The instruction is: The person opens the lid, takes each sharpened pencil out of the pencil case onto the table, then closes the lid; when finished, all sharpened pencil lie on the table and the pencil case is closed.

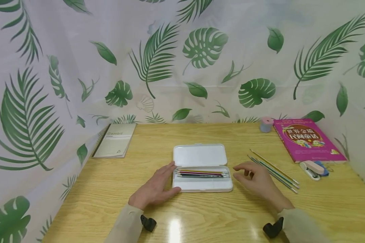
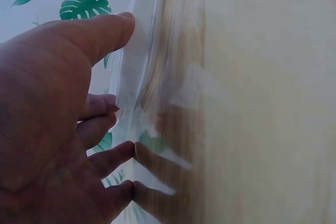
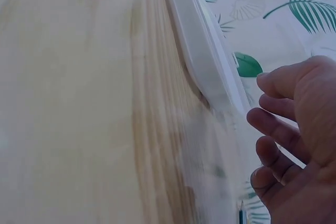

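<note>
A white pencil case (image 1: 197,185) lies on the table with its lid (image 1: 200,155) folded back. Inside, several pencils (image 1: 200,173) lie side by side. My left hand (image 1: 153,189) rests at the case's left end, thumb by the near corner and fairly straight fingers reaching toward the hinge; the left wrist view shows the thumb against the case's side (image 2: 139,45). My right hand (image 1: 257,179) hovers just off the case's right end, fingers loosely bent and holding nothing. Beyond that hand, several pencils (image 1: 276,173) lie slanted on the table.
A pink book (image 1: 310,148) lies at the far right, with a pale pink and white stapler-like item (image 1: 311,168) and a blue object (image 1: 323,168) before it. Behind stands a small pink-and-blue container (image 1: 266,125). A notebook (image 1: 115,141) lies at the back left.
</note>
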{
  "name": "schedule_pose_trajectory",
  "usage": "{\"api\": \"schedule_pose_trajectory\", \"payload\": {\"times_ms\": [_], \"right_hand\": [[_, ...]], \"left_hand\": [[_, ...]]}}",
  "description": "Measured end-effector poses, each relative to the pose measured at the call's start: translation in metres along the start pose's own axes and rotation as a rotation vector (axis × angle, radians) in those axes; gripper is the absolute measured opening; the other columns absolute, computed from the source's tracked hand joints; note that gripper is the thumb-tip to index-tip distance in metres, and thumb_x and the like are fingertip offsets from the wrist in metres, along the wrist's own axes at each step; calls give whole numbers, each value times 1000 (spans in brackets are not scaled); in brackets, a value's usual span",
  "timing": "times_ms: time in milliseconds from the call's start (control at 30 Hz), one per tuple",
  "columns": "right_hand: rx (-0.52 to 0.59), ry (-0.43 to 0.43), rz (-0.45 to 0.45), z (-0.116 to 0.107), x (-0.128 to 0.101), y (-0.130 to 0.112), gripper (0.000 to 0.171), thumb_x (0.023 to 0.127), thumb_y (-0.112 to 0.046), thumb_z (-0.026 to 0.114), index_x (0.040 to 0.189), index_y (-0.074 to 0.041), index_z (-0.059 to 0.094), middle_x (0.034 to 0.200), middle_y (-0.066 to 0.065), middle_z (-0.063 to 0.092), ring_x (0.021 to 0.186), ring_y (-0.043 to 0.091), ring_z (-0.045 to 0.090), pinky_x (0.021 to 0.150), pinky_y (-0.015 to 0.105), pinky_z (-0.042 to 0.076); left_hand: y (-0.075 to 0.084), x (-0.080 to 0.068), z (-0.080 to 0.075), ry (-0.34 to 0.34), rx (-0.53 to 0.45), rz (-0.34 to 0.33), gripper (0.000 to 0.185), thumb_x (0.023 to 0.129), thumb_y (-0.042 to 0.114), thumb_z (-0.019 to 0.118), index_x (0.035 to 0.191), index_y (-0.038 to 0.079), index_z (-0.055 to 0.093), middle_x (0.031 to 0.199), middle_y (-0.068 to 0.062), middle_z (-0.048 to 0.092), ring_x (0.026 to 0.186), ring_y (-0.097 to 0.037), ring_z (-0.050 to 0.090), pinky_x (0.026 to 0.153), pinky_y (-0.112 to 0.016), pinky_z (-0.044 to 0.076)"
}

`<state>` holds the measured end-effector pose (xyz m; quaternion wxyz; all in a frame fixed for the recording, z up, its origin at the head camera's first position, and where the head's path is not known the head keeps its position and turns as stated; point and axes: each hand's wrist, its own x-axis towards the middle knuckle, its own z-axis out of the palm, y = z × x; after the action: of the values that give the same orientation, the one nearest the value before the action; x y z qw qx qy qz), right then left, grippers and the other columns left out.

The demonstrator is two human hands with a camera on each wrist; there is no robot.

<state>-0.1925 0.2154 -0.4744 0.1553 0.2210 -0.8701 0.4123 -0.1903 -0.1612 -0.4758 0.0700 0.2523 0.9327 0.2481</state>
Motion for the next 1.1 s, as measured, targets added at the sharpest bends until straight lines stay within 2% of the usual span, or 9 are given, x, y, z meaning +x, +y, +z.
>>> {"api": "schedule_pose_trajectory", "payload": {"times_ms": [167,333,433,567,700,867,1100], "right_hand": [[7,-49,-11,15,9,-4,18,84,-6,79,102,-6,76,94,6,70,68,16,52,56,24,43],[-28,-146,-9,24,13,-5,25,86,-10,78,111,-7,75,102,6,70,73,15,52,61,25,45],[-109,-194,-51,28,14,-4,29,88,-15,77,115,-7,74,109,5,70,77,13,51,65,27,46],[-272,-229,-143,31,14,-3,31,90,-20,74,117,-6,73,117,7,70,89,16,54,73,35,50],[-356,-265,-199,33,16,-5,31,92,-18,72,119,-2,72,115,7,67,99,21,55,79,40,52],[-392,-310,-205,34,18,-10,31,93,-16,71,119,1,72,110,5,63,99,19,52,79,37,52],[-362,-336,-204,31,21,-5,27,95,-16,69,119,-4,73,106,-1,60,92,13,46,73,32,47]], "left_hand": [[1,1,2,-10,3,-6,81,97,49,60,159,11,23,166,-3,14,149,-27,19,119,-47,24],[1,2,2,-11,-3,-5,81,97,50,59,159,11,24,166,-3,14,149,-28,19,119,-47,25],[0,2,3,-5,-1,4,81,97,50,59,158,10,25,166,-5,15,149,-29,20,119,-48,25],[-1,3,3,5,5,10,80,97,49,60,158,9,26,165,-6,17,149,-30,21,119,-47,25],[-1,2,2,6,8,5,80,97,49,60,158,9,26,165,-6,17,149,-29,21,119,-46,25],[-2,2,3,4,10,3,81,96,49,60,157,8,27,165,-6,17,149,-28,21,120,-46,24],[-1,2,1,7,4,0,81,96,49,60,157,7,27,165,-7,17,149,-30,21,119,-47,25]]}}
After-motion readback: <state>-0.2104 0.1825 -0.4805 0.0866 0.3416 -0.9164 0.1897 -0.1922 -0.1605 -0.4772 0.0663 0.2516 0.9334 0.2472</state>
